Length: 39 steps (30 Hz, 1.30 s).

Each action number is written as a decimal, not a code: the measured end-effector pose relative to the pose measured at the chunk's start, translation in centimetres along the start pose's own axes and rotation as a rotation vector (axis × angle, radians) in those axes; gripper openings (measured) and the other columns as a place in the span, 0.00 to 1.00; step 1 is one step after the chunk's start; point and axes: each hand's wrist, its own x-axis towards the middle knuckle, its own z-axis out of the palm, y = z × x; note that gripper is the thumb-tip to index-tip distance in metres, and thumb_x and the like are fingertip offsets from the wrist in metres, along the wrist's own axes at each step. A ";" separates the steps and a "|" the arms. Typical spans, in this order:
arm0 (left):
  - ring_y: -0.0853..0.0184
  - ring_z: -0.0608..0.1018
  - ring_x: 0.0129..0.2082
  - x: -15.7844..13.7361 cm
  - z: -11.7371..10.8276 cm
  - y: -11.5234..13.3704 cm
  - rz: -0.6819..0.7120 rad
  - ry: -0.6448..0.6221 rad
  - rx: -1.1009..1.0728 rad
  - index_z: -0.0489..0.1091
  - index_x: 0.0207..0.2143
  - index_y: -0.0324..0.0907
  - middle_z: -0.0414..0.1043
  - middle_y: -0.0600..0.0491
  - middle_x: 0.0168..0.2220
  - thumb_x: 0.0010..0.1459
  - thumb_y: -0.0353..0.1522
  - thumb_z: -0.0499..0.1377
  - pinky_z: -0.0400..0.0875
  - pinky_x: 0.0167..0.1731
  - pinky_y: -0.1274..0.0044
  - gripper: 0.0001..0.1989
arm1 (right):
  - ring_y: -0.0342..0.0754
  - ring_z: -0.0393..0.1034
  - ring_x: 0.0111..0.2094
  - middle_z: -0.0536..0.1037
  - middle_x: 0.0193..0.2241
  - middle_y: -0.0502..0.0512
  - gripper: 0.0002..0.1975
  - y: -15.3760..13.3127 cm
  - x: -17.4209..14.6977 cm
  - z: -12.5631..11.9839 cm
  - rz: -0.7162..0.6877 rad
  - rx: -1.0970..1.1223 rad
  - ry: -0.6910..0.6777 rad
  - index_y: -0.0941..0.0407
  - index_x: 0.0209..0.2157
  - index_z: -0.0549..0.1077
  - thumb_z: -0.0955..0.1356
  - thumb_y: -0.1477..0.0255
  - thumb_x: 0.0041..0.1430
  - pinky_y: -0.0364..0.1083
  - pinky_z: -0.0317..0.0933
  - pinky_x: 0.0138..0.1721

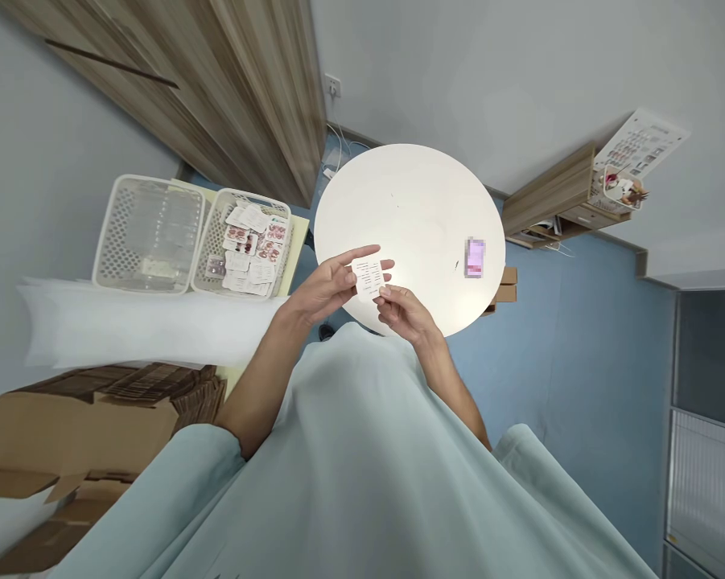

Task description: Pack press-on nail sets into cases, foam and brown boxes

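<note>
A small white printed card (368,277) is held between both hands, above the near edge of a round white table (398,193). My left hand (326,283) grips its left side with the thumb on top, the index finger stretched out above it and other fingers behind. At the card's lower right corner, my right hand (405,312) pinches it between thumb and fingers. Lines of dark print face me; they are too small to read. On the table's right side lies a pixelated pink and purple rectangular thing (475,258).
To the left stand a white basket (283,217) with many printed cards and a white basket (105,241) with clear plastic pieces. Flattened cardboard boxes (84,434) lie lower left. A wooden shelf unit (549,189) and small cardboard boxes (507,285) are at right.
</note>
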 end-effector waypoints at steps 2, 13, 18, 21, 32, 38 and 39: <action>0.36 0.82 0.63 0.1 0.0 -0.1 -0.003 0.003 0.006 0.77 0.67 0.43 0.82 0.32 0.60 0.44 0.59 0.81 0.78 0.62 0.52 0.53 | 0.38 0.53 0.20 0.73 0.24 0.46 0.30 0.3 0.1 0.0 0.005 -0.026 0.009 0.52 0.29 0.74 0.79 0.40 0.52 0.45 0.53 0.22; 0.44 0.78 0.69 0.5 0.6 -0.8 0.051 0.312 0.171 0.80 0.61 0.42 0.81 0.36 0.63 0.49 0.51 0.82 0.73 0.69 0.55 0.42 | 0.47 0.71 0.30 0.86 0.43 0.54 0.21 0.6 -1.2 2.0 -0.410 -0.616 0.479 0.49 0.38 0.83 0.79 0.46 0.60 0.50 0.68 0.36; 0.44 0.80 0.66 0.3 1.5 -1.0 0.072 0.331 0.221 0.79 0.62 0.42 0.82 0.38 0.62 0.48 0.51 0.81 0.75 0.68 0.55 0.43 | 0.49 0.73 0.32 0.84 0.40 0.56 0.18 1.4 -1.0 2.9 -0.469 -0.755 0.539 0.49 0.38 0.81 0.72 0.49 0.71 0.49 0.67 0.37; 0.45 0.82 0.64 0.1 1.4 -0.9 0.091 0.363 0.241 0.80 0.61 0.41 0.83 0.38 0.61 0.51 0.54 0.79 0.77 0.65 0.56 0.41 | 0.49 0.74 0.33 0.84 0.40 0.56 0.18 1.3 -1.1 2.5 -0.462 -0.718 0.568 0.50 0.37 0.81 0.71 0.50 0.72 0.50 0.69 0.38; 0.55 0.86 0.42 -0.4 1.1 -0.2 0.086 0.446 0.308 0.85 0.51 0.40 0.86 0.44 0.41 0.48 0.53 0.80 0.83 0.46 0.63 0.35 | 0.48 0.73 0.23 0.72 0.18 0.46 0.27 0.5 -1.6 -0.2 -0.288 -0.374 0.486 0.51 0.33 0.81 0.78 0.40 0.57 0.49 0.68 0.30; 0.57 0.86 0.40 -0.6 1.6 -0.5 0.119 0.458 0.298 0.85 0.48 0.40 0.86 0.45 0.41 0.47 0.53 0.80 0.83 0.42 0.67 0.33 | 0.47 0.73 0.22 0.73 0.19 0.46 0.27 -0.1 -2.1 -0.5 -0.314 -0.359 0.430 0.51 0.33 0.80 0.78 0.40 0.57 0.48 0.67 0.29; 0.58 0.86 0.40 -0.6 1.7 -0.6 0.125 0.468 0.295 0.85 0.47 0.41 0.86 0.45 0.41 0.47 0.53 0.80 0.83 0.41 0.68 0.33 | 0.47 0.73 0.22 0.72 0.18 0.45 0.28 -0.1 -2.1 -0.7 -0.316 -0.364 0.420 0.51 0.34 0.80 0.78 0.40 0.57 0.47 0.67 0.29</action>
